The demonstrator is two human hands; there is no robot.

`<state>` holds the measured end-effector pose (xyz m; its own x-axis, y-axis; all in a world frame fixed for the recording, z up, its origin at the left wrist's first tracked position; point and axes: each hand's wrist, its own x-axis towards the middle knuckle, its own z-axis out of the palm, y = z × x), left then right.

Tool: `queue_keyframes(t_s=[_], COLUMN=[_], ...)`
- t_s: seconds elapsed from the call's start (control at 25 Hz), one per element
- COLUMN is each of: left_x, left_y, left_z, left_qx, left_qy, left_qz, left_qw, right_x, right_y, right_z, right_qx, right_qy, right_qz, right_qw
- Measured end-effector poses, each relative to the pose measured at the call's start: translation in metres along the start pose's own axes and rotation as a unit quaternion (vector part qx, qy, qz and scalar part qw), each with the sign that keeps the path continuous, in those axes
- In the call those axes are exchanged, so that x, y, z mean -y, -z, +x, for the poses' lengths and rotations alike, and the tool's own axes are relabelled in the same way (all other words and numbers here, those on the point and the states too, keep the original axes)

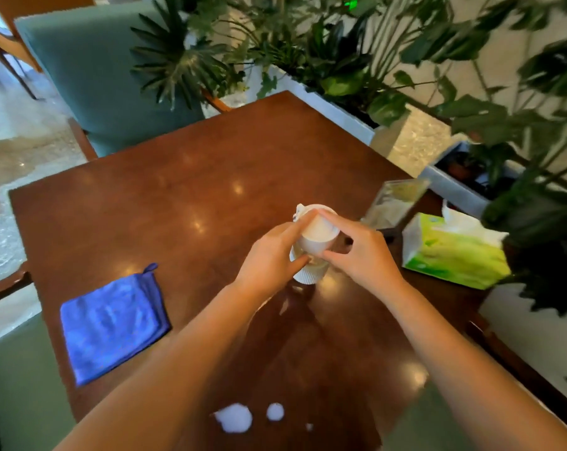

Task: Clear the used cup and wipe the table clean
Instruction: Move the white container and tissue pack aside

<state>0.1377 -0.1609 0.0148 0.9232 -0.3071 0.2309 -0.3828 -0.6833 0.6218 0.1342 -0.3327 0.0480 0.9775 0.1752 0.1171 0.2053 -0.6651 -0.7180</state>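
Note:
A white ribbed cup (306,277) stands near the middle of the brown wooden table (184,196). My left hand (272,255) grips its left side. My right hand (360,252) pinches a white lid or inner piece (317,234) at the cup's top, tilted toward me. The picture is blurred, so the exact fit of that piece is unclear. A folded blue cloth (113,323) lies on the table to the left. White spilled drops (235,416) sit on the table near its front edge, between my forearms.
A green tissue box (454,255) and a clear stand (392,203) sit at the right. Planters with leafy plants (340,60) line the far and right sides. A teal chair (106,76) stands behind the table, another seat at the lower left.

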Motion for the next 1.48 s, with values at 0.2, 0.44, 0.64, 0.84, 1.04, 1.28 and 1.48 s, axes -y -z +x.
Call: queue_keyframes(t_s=[0.2, 0.44, 0.64, 0.84, 1.04, 1.28, 1.48], left_x=[-0.063, -0.102, -0.111, -0.109, -0.111, -0.123, -0.131], left_y=[-0.07, -0.13, -0.15, -0.159, -0.156, -0.146, -0.098], left_z=[0.008, 0.017, 0.018, 0.019, 0.02, 0.015, -0.011], left_qx=[0.055, 0.094, 0.091, 0.103, 0.123, 0.191, 0.121], left_qy=[-0.046, -0.047, -0.036, -0.034, -0.026, 0.003, 0.04], left_qz=[-0.025, -0.04, -0.023, -0.021, -0.017, -0.011, 0.095], left_qw=[0.997, 0.994, 0.995, 0.994, 0.992, 0.981, 0.987], right_x=[-0.057, -0.112, -0.133, -0.14, -0.14, -0.137, -0.1], right_y=[0.058, 0.092, 0.094, 0.092, 0.093, 0.096, 0.088], right_z=[-0.057, -0.091, -0.096, -0.099, -0.1, -0.102, -0.115], right_qx=[-0.035, -0.059, -0.058, -0.063, -0.057, -0.023, -0.163], right_qy=[-0.064, -0.098, -0.1, -0.121, -0.123, -0.09, 0.002], right_qz=[-0.008, 0.006, 0.013, 0.034, 0.053, -0.037, -0.209], right_qw=[0.997, 0.993, 0.993, 0.99, 0.989, 0.995, 0.964])
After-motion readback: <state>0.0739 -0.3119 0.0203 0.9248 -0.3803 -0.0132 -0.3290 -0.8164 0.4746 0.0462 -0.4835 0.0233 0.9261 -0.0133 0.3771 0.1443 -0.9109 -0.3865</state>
